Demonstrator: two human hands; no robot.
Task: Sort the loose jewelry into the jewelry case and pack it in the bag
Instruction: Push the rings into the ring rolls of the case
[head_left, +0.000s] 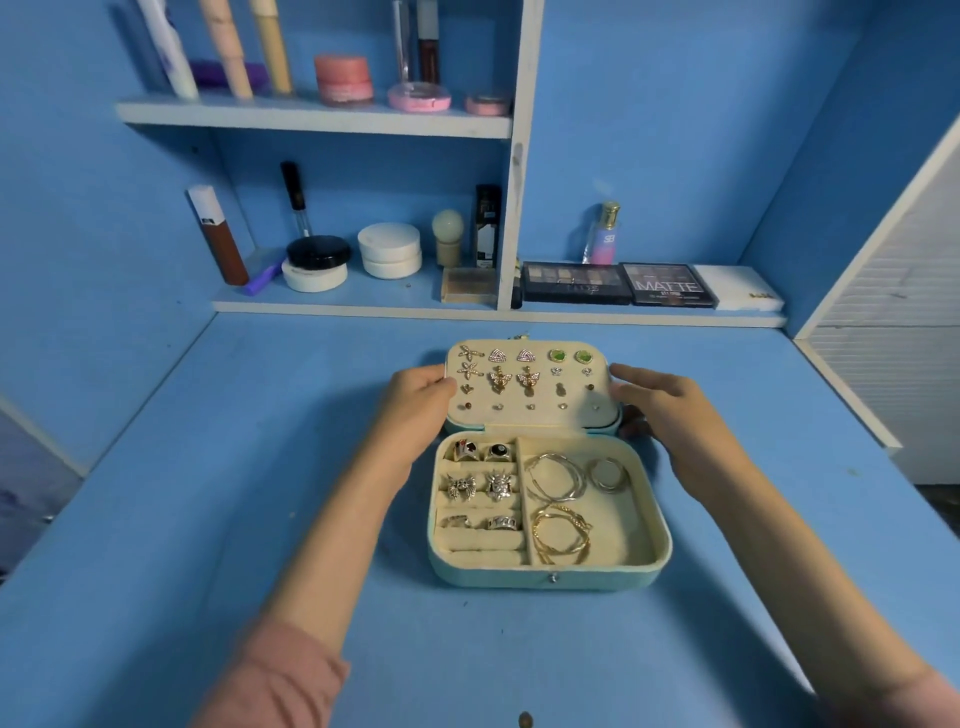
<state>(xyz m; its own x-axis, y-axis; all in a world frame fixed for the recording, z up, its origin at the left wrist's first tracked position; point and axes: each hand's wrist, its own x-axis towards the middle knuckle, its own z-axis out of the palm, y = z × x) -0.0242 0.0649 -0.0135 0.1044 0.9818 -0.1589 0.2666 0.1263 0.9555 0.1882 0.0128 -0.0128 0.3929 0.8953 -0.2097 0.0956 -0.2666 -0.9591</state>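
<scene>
A light blue jewelry case (545, 577) with cream lining lies open in the middle of the blue desk. Its raised lid (530, 415) carries several pairs of stud earrings. In the base, several rings (480, 483) sit in the left slots, and silver and gold hoops (563, 506) lie in the right compartment. My left hand (415, 405) grips the lid's left edge, thumb on the lining. My right hand (670, 410) holds the lid's right edge, with fingers curled behind it. No bag is in view.
Shelves at the back of the blue desk (208, 519) hold cosmetics: jars, tubes, a perfume bottle (602, 234) and eyeshadow palettes (618, 283). A white louvred panel (893, 332) stands at the right. A small brown bead (525, 719) lies near the desk's front edge.
</scene>
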